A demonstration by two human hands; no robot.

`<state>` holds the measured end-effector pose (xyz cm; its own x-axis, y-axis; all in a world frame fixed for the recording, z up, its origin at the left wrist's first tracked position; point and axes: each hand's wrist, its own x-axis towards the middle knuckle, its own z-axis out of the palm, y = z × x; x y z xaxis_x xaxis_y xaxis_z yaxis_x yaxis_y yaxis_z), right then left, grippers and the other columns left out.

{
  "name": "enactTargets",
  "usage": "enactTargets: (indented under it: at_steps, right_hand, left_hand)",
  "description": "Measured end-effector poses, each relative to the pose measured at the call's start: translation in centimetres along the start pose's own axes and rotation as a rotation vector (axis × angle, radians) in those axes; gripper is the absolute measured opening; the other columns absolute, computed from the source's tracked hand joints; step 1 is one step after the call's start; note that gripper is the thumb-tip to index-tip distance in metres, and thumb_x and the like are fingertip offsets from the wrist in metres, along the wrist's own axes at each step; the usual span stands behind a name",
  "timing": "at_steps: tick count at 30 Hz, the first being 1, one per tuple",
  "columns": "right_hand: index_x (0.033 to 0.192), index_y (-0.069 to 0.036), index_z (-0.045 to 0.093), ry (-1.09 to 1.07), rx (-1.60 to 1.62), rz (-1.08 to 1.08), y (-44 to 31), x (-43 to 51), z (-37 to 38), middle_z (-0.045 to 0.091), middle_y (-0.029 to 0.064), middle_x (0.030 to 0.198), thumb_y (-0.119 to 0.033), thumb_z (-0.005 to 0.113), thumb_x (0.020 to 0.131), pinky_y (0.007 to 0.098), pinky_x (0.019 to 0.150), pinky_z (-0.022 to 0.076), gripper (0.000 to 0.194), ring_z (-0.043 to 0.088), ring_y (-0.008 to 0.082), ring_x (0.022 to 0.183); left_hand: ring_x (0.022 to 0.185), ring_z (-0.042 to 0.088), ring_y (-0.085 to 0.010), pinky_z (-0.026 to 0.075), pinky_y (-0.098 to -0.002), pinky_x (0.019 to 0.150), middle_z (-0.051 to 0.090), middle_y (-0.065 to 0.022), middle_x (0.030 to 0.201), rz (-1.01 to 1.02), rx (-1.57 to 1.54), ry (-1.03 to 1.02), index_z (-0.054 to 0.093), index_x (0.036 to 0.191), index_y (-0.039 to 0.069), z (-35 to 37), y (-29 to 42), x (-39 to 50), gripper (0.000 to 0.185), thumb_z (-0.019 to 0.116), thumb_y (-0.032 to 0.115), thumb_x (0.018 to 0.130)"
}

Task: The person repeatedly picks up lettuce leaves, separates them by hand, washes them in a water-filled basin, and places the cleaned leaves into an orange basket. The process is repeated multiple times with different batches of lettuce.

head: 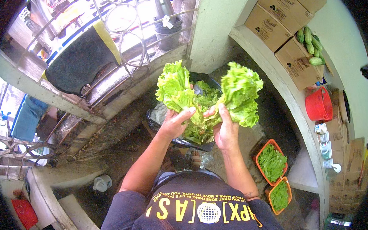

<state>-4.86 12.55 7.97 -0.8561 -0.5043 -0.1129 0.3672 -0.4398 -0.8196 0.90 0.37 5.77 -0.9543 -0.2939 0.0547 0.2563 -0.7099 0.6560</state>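
My left hand (174,124) grips a bunch of frilly green lettuce (174,87), with the thumb over its lower leaves. A second lettuce bunch (242,94) is in my right hand (226,129), and its upper edge looks blurred. Both bunches are held up side by side in front of me, and their lower ends meet or nearly meet between my hands. Beneath them stands a container lined with a black plastic bag (201,146), holding more lettuce leaves (206,90). My hands and the bunches hide much of its inside.
Two orange baskets of green leaves (272,161) stand low on the right. A curved ledge (274,70) carries cardboard boxes (298,65), cucumbers (313,45), a red bucket (318,105) and several mugs (325,146). A metal window grille (125,30) is at the left. A white pail (102,183) stands lower left.
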Motion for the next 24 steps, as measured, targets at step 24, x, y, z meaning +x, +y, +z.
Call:
enactTargets:
  at_steps: [24]
  right_hand:
    - [0.101,0.000,0.047,-0.255,-0.715,0.049,-3.2,2.4,0.4,0.055,0.0074,0.099,-0.013,0.070,0.063,0.0289,0.080,0.0403,0.046,0.051,0.0160,0.088]
  left_hand:
    - [0.089,0.050,-0.0147,0.043,-0.0292,0.073,0.053,-0.0053,0.096,-0.012,0.383,-0.114,0.048,0.104,0.004,-0.5,0.1,0.8,0.029,0.055,0.003,0.075]
